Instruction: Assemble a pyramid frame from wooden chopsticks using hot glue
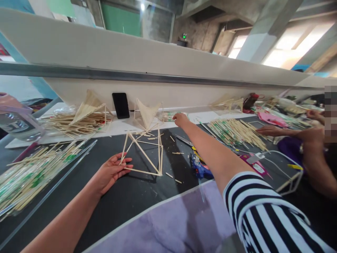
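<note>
My left hand (113, 171) pinches the left corner of a wooden stick frame (146, 154) that stands on the dark mat. Stretched forward, my right hand (181, 120) is at a clear packet (168, 116) near the back wall, its fingers bent together; whether they grip the packet is too small to tell. Behind the frame stands a finished-looking stick model (148, 112) with a curved surface. Short cut pieces (178, 153) are scattered right of the frame. A blue glue gun (199, 167) lies under my right forearm, beside scissors (184, 141).
Packed sticks (39, 172) cover the left side. A phone (120, 105) leans on the wall, near another model (88, 107) on a stick pile. More sticks (237, 131) lie at right, where another person's hand (271, 130) reaches in. A white cable (275, 161) runs there.
</note>
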{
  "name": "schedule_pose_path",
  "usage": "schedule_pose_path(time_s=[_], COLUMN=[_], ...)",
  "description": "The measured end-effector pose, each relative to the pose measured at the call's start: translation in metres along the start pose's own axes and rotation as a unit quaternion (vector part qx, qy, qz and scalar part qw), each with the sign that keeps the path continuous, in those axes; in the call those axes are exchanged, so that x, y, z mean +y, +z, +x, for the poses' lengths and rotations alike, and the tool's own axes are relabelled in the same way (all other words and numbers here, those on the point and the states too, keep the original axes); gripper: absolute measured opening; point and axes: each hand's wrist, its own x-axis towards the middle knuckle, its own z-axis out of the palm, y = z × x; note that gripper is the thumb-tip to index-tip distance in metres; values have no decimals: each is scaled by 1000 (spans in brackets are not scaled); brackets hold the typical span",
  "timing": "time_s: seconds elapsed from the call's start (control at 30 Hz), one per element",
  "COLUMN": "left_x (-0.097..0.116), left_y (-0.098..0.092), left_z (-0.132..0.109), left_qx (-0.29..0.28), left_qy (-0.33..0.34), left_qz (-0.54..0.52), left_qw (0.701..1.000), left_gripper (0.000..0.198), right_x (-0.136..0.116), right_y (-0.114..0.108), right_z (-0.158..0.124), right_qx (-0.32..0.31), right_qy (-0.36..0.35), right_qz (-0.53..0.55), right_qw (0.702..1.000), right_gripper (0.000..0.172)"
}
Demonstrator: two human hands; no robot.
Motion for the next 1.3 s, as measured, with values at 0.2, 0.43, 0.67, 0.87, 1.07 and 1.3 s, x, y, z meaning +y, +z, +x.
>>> schedule_pose_path(time_s=[0.2,0.43,0.67,0.87,1.07,1.3], left_x=[1,0,-2,-1,4,23], left_y=[1,0,-3,-2,6,-6], left_z=[0,0,3,2,0,5], left_qx=[12,8,4,7,53,116], left_qy=[4,8,22,21,19,-11], left_qz=[5,30,43,37,55,173], left_qw=[1000,999,999,999,997,978], left_gripper=[47,47,45,44,40,46], right_x=[-4,5,14,24,50,74], right_y=[22,36,52,62,56,42], right_z=[-45,-161,-226,-242,-296,-330], right_qx=[-70,-204,-203,-99,-23,1], right_qy=[-18,-37,-137,-220,-170,-207], right_qz=[245,403,217,210,276,205], right_qw=[967,892,945,947,946,957], right_gripper=[22,23,24,24,32,32])
